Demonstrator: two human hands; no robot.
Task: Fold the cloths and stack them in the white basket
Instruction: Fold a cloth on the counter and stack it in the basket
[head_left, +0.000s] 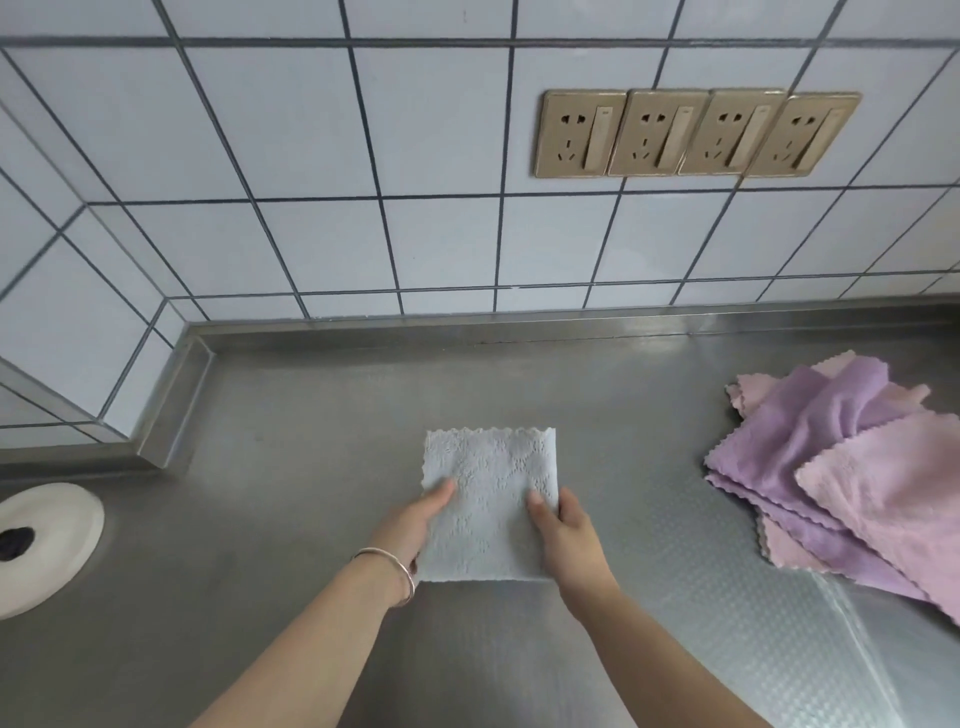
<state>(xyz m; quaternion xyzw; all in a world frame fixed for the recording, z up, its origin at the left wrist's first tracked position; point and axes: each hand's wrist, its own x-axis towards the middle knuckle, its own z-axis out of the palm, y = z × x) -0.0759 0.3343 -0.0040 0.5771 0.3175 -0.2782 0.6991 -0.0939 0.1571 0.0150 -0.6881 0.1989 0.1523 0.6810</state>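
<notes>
At the far left edge a white rounded object with a dark opening sits on the steel counter — whether it is the basket, I cannot tell. Toward the middle, the left hand, a bangle on its wrist, pinches the left edge of a pale grey cloth, thumb on top. The cloth lies flat on the counter as a folded square, its scalloped edge toward the tiled wall. The right hand grips its right edge the same way. It looks light, soft and limp — likely to sag or come unfolded if lifted by one corner, so both side edges are the sensible hold. Further right, well apart, a loose pile of purple and pink cloths awaits folding.
</notes>
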